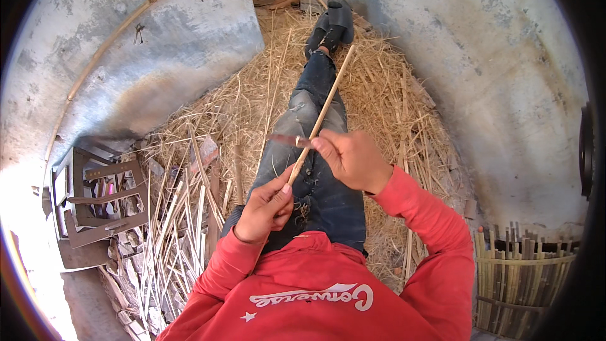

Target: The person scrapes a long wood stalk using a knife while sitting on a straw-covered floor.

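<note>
A long, pale bamboo strip [332, 93] slants across my lap, running from my left hand up toward my feet. My left hand [268, 207] is closed around its near end. In my right hand [352, 159] is a knife [287, 139] with a dark, brownish blade that points left and crosses the strip just beyond my left hand. Most of the knife's handle is hidden by my fingers. A thin shaving seems to curl up beside my left fingers. My legs [315, 101] in dark, worn trousers stretch out under the strip.
Straw-like shavings [385, 88] cover the ground around my legs. Split bamboo strips [183, 240] lie heaped at my left, near a broken brown frame [107, 199]. Grey-blue walls [480, 57] rise on both sides. A slatted bamboo basket [524, 278] stands at the lower right.
</note>
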A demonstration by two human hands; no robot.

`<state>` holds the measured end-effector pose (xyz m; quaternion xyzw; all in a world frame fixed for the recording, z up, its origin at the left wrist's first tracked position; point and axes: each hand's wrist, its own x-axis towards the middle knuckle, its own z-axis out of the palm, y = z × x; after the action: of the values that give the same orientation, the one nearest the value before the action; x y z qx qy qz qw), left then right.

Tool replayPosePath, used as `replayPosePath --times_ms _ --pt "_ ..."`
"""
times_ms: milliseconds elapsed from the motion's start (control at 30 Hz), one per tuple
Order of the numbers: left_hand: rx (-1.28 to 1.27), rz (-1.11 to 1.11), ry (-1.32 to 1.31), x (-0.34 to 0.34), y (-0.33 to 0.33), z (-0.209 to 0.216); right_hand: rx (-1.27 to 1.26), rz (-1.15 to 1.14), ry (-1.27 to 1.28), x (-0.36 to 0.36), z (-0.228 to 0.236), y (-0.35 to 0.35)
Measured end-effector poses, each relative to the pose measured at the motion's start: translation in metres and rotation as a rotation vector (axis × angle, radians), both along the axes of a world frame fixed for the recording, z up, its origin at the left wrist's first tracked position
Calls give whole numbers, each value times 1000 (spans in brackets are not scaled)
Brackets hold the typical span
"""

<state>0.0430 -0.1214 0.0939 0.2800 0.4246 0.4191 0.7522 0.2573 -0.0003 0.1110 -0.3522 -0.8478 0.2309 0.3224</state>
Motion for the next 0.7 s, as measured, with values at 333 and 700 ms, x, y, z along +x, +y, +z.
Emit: replayPosePath --times_ms 333,700 --pt "137 -224 133 12 2 18 -286 -208 649 8 22 29" --pt "1246 263 1116 -117 3 179 -661 -100 700 25 13 24"
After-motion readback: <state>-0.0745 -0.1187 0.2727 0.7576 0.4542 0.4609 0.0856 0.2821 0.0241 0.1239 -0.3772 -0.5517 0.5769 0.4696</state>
